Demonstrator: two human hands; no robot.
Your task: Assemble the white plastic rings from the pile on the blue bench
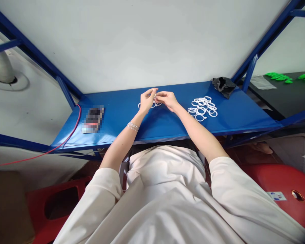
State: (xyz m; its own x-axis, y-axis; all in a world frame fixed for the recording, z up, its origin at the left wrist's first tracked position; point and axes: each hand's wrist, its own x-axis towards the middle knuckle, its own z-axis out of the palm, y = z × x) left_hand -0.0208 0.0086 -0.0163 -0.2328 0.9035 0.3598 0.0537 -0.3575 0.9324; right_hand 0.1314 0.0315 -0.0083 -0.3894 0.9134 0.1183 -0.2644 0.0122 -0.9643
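Observation:
My left hand (147, 101) and my right hand (168, 99) meet over the back middle of the blue table (172, 127). Fingertips of both are pinched together around a small white piece (155, 96), which looks like part of a white ring and is mostly hidden by the fingers. Just below the hands lie a few white rings (158, 104), partly covered by them. To the right, a loose pile of several thin white rings (201, 110) rests on the tabletop, some overlapping; a small tab or eyelet shows on some of them.
A crumpled black bag (224, 86) sits at the back right corner. On the left lies a blurred-out flat object (93, 119), beside a red cable (74, 130). Blue frame posts (65, 91) flank the table. A red stool (277, 189) stands at lower right.

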